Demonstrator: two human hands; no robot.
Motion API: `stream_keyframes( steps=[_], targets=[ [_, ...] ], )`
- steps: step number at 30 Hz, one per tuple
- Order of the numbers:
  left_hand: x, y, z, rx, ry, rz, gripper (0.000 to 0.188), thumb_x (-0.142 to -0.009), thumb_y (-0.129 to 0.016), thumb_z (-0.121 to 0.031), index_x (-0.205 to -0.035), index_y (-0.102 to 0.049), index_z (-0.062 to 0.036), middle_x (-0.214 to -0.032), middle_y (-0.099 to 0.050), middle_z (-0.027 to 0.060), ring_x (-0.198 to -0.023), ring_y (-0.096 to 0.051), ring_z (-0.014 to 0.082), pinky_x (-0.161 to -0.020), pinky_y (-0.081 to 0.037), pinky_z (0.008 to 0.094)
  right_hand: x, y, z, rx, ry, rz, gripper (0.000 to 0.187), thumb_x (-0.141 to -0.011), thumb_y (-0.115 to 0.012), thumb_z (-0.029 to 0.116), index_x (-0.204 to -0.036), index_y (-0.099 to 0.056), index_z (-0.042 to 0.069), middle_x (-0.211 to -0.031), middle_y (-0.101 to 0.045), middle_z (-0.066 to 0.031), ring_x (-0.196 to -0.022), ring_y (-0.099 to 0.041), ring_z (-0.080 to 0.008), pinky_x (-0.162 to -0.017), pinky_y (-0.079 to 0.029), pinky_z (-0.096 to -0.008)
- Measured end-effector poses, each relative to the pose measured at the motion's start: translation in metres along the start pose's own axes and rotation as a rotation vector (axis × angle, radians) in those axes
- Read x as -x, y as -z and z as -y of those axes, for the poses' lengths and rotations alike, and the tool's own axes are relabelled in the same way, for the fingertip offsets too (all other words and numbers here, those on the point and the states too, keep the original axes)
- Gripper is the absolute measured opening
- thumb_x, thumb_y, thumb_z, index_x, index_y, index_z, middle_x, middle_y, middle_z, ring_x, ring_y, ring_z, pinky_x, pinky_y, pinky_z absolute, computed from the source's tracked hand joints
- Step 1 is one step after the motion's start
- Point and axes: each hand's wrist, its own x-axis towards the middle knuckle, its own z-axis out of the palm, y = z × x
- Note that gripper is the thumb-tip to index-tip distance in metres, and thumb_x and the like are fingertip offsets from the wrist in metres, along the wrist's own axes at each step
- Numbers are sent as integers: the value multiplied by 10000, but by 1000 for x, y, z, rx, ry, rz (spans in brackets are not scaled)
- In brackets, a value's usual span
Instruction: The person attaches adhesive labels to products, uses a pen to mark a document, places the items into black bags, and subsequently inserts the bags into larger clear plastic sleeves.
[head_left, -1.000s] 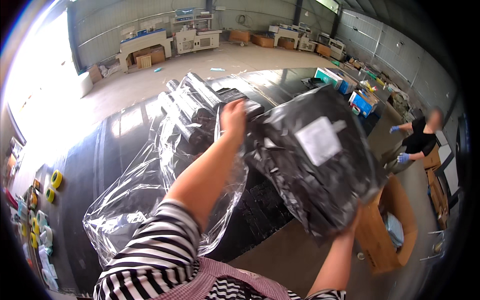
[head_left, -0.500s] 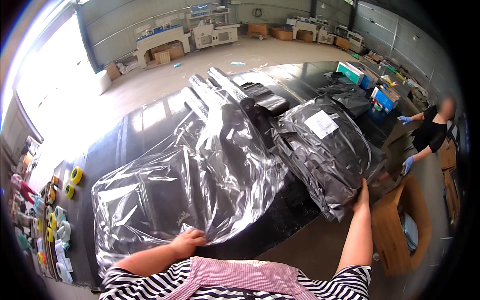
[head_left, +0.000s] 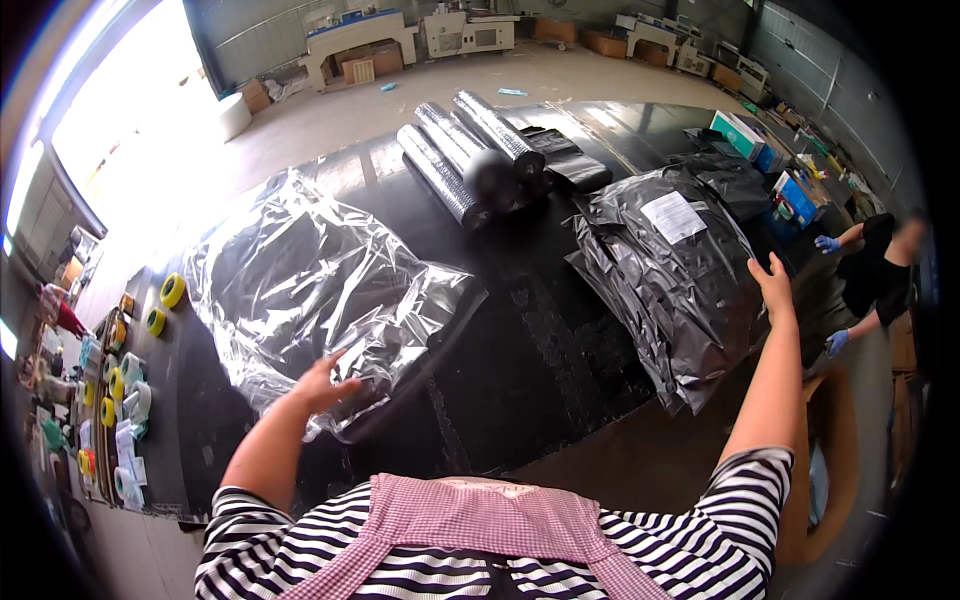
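On the left half of the black table (head_left: 520, 320) lies a large crumpled transparent plastic bag (head_left: 300, 260). My left hand (head_left: 322, 385) is over its near edge, fingers spread; whether they touch the film is hard to tell. To the right sits a bulky black plastic package (head_left: 670, 280) with a white paper label (head_left: 673, 217) on top. My right hand (head_left: 774, 285) is at the package's right edge, thumb and fingers apart, gripping nothing. Part of that palm is turned away.
Silvery film rolls (head_left: 470, 150) lie at the table's far middle, beside folded black plastic (head_left: 565, 160). Yellow tape rolls (head_left: 172, 290) line the left edge. Boxes (head_left: 800, 200) stand far right. A gloved person (head_left: 872, 270) stands right, behind an open carton (head_left: 830, 450).
The transparent bag has shifted left and bunched up, uncovering the film rolls and the table's middle. My left hand has risen off its near edge; my right hand moved up along the black package.
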Motion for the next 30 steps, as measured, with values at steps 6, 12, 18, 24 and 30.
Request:
stream_keyframes(
  steps=[6,12,18,24,30],
  targets=[
    [50,-69,31,-217,-110,-281,910,-746,-813,-468,-1508,-410,-175,-1572,-387,164,-1500,-241,404,-1200,-160,588,-35,-2,8,152,-252,328,1235,-668,-899,514,-1539,-258,-82,-1558,-371,-265,-1450,-373,-334,-1159,-318,-389],
    [64,-91,47,-152,-268,-428,430,-848,-739,-348,-1144,-544,-105,-1476,-498,175,-1425,-364,441,-1165,-210,617,-18,-4,47,153,-602,580,578,-722,-902,388,-1054,-715,-47,-1025,-739,-190,-830,-719,-316,-792,-559,-442],
    [58,-90,20,-40,-232,-425,287,-986,-537,-305,-1020,-661,-49,-1408,-572,171,-1395,-415,442,-1140,-264,613,-6,-1,46,-318,-325,637,422,-730,-843,88,-1093,-677,-47,-970,-731,-146,-824,-712,-265,-822,-569,-416],
    [36,-83,1,184,-273,-552,290,-1002,-509,-232,-955,-696,-16,-984,-690,195,-954,-640,398,-838,-495,434,85,-14,116,-567,128,612,622,-705,-758,79,-1284,-571,-48,-1144,-668,-102,-989,-653,-224,-910,-518,-335],
    [14,-61,-29,1418,187,250,411,-1072,-456,-393,-1096,-622,-18,-1244,-649,106,-896,-664,203,-772,-555,313,173,21,98,-655,200,624,805,-615,-772,118,-1366,-536,-49,-1236,-657,-107,-1074,-646,-242,-937,-510,-345]
  ],
)
